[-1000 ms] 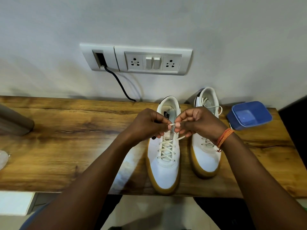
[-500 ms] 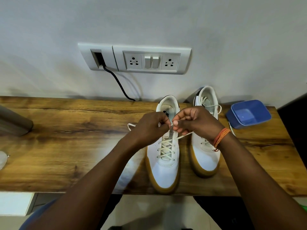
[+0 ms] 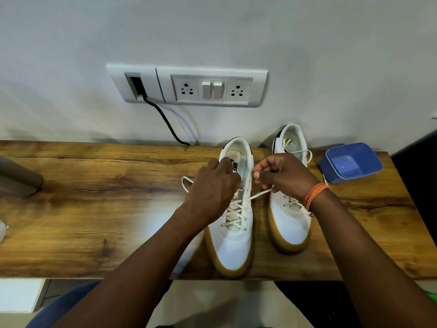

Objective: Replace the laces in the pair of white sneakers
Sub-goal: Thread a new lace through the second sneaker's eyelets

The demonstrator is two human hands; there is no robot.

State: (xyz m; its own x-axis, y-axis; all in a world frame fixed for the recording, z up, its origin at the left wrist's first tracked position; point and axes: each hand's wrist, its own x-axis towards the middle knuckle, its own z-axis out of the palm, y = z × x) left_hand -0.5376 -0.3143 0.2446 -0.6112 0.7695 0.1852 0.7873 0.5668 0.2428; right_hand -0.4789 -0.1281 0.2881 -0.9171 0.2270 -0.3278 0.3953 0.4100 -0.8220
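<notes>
The near sneaker [image 3: 233,235] stands toe-first at the table [image 3: 99,209] edge, within easy reach. Above its tongue, the left hand [image 3: 212,190] and right hand [image 3: 283,178] each pinch a lace [image 3: 259,193] end, probably threading the top eyelets. The second sneaker [image 3: 289,223] waits just right of it.

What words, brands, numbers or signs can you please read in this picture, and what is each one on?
"NIKE", black letters, partly hidden by the left hand: on the insole of the left sneaker.
Nothing readable on the other sneaker, the blue tub or the socket panel.
</notes>
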